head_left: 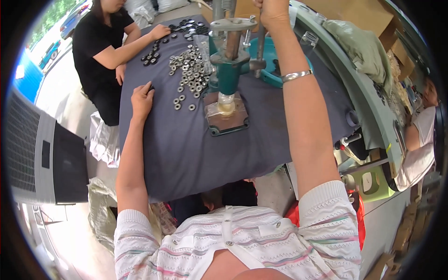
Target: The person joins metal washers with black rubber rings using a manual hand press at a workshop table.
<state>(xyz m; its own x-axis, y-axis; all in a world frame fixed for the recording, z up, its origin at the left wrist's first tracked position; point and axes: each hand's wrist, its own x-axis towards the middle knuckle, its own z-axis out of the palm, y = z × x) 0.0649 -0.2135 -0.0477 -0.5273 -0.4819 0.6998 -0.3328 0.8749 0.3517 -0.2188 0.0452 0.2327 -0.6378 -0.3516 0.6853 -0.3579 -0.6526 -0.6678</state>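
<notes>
My right hand (275, 16) is closed around the upper end of the metal lever (261, 46) of a green hand press (227, 77), at the top edge of the view. The press stands on a metal base plate (226, 119) on the cloth-covered table. Under its ram sits a pale round seat (226, 107); whether a part lies in it I cannot make out. At the table's left side, my left hand (142, 99) is closed, pinching a small dark piece (151, 87) between thumb and fingers. Small metal rings (189, 70) lie loose between that hand and the press.
Black round parts (186, 29) are spread at the far left, where a co-worker's hand (161, 31) rests. A teal basin (268, 74) stands behind the press. A grey machine table (359, 88) borders the right side; another person (420, 135) sits beyond it.
</notes>
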